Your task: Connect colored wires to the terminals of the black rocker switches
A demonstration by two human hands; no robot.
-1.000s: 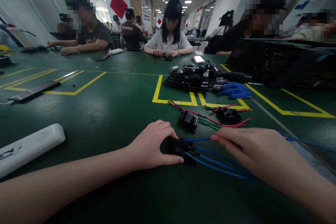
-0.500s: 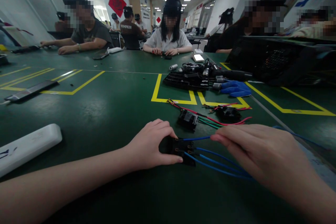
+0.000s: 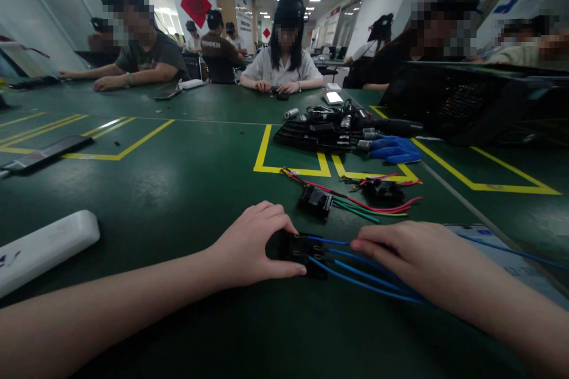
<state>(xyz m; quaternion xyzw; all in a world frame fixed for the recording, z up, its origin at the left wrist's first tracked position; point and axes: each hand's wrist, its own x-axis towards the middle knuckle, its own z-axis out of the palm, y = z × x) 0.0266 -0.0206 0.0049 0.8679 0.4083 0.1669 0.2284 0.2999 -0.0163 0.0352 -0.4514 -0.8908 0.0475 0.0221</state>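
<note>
My left hand [image 3: 255,244] is curled round a small black connector block [image 3: 304,251] on the green table, thumb along its near side. Several blue wires [image 3: 364,272] run from the block to the right. My right hand [image 3: 415,263] lies over these wires with its fingers together, fingertips close to the block, and seems to pinch a wire. Whether a wire is truly gripped is hidden under the fingers.
Two more black blocks with red and green wires [image 3: 355,198] lie just beyond. Farther back sit a black tray of parts [image 3: 320,133] and a blue glove [image 3: 395,151]. A white bar [image 3: 40,249] lies at left. Several people sit along the table's far side and right.
My right hand has dropped lower onto the blue wires and slid slightly nearer the block. My left hand stays on the block.
</note>
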